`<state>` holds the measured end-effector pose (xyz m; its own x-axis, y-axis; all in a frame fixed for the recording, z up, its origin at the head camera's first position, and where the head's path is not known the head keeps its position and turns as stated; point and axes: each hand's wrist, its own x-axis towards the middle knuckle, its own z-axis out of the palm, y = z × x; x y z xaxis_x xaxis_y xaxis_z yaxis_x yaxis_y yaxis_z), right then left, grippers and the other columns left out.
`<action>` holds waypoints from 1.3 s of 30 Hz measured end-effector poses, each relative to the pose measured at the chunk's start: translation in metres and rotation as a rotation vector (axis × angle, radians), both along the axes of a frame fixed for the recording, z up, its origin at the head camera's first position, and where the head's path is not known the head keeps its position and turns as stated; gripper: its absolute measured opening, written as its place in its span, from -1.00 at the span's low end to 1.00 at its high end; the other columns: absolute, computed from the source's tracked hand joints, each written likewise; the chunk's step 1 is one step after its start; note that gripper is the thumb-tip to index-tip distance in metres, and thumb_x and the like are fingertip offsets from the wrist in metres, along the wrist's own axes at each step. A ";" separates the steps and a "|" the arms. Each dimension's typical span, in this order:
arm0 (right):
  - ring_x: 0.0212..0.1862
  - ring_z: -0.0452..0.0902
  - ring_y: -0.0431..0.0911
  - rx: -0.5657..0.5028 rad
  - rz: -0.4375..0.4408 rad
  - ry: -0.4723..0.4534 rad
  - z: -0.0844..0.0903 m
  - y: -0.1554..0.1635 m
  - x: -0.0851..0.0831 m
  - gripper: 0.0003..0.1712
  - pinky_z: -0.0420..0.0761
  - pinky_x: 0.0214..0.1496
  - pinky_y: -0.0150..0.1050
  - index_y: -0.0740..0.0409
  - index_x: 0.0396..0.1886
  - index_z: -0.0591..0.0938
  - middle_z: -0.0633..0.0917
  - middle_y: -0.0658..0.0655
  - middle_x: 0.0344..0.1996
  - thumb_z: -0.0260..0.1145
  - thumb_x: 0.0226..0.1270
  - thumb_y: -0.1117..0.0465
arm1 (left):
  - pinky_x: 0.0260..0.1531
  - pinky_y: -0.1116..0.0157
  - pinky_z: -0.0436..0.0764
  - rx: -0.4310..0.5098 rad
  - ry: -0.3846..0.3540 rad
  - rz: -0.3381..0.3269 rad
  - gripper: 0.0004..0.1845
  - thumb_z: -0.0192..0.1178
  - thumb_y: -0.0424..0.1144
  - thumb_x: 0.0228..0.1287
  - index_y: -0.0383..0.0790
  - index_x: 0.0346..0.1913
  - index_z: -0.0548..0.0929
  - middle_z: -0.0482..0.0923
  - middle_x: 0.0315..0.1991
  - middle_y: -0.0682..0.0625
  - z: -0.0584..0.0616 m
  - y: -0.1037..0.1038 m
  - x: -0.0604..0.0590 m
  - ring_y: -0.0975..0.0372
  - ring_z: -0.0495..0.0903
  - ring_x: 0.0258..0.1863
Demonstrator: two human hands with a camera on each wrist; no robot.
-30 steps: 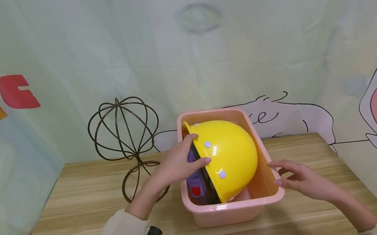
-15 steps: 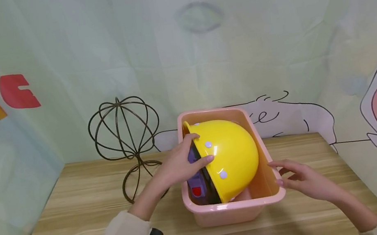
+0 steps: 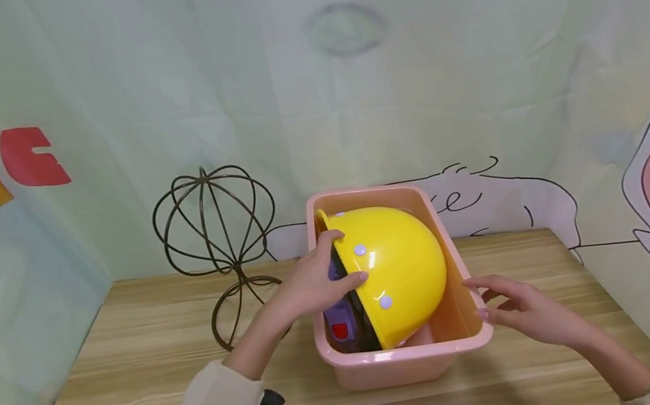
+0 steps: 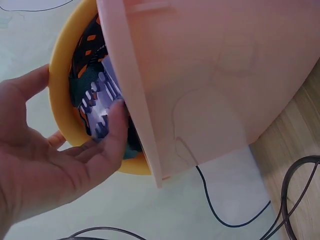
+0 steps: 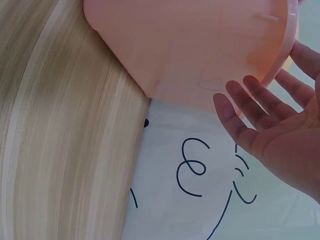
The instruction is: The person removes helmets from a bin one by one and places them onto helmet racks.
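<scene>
A yellow hard hat (image 3: 403,268) with pale round studs lies on its side in the pink plastic bin (image 3: 395,371), its opening facing left. My left hand (image 3: 312,282) grips its brim, thumb on the outside and fingers reaching into the opening. The left wrist view shows a black harness with orange slots and a purple plastic piece (image 4: 102,102) inside the helmet, near my fingertips. My right hand (image 3: 523,314) touches the bin's right rim with thumb and index finger. In the right wrist view, its other fingers (image 5: 262,92) are loosely bent outside the bin wall.
A dark wire stand (image 3: 236,264) with a cage-like round top stands left of the bin, close to my left forearm. All of it rests on a wood-grain table (image 3: 147,332). Printed cloth (image 3: 153,102) hangs behind and at both sides.
</scene>
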<state>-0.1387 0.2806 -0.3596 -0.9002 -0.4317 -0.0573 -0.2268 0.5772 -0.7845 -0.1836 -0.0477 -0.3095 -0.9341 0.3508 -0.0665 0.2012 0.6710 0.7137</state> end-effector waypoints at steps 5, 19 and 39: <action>-0.03 0.40 0.14 -0.013 0.009 0.001 0.000 0.000 0.000 -0.45 0.58 -0.21 -0.32 0.18 0.24 0.37 0.40 0.30 0.14 0.22 0.27 0.15 | -0.14 0.12 0.56 0.024 -0.042 0.045 -0.21 0.26 0.03 0.08 0.01 0.32 0.09 0.35 0.14 -0.17 0.001 0.000 0.003 0.04 0.46 -0.13; -0.04 0.41 0.14 -0.012 0.013 -0.003 -0.001 0.001 0.000 -0.45 0.59 -0.22 -0.29 0.17 0.24 0.37 0.40 0.30 0.14 0.22 0.28 0.15 | -0.21 0.15 0.59 -0.028 -0.027 0.123 -0.17 0.28 0.03 0.06 0.03 0.36 0.12 0.37 0.16 -0.19 0.007 0.006 0.010 0.03 0.47 -0.14; -0.06 0.44 0.14 0.029 -0.006 -0.002 0.001 0.000 -0.001 -0.45 0.61 -0.24 -0.23 0.17 0.23 0.39 0.41 0.31 0.13 0.23 0.26 0.11 | -0.22 0.17 0.59 0.003 -0.015 0.137 -0.22 0.29 -0.02 0.06 0.00 0.32 0.17 0.39 0.14 -0.16 0.005 0.007 0.010 0.03 0.46 -0.13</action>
<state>-0.1392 0.2807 -0.3586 -0.9025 -0.4248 -0.0715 -0.2222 0.6013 -0.7675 -0.1738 -0.0407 -0.3046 -0.9720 0.2206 -0.0803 0.0971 0.6895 0.7178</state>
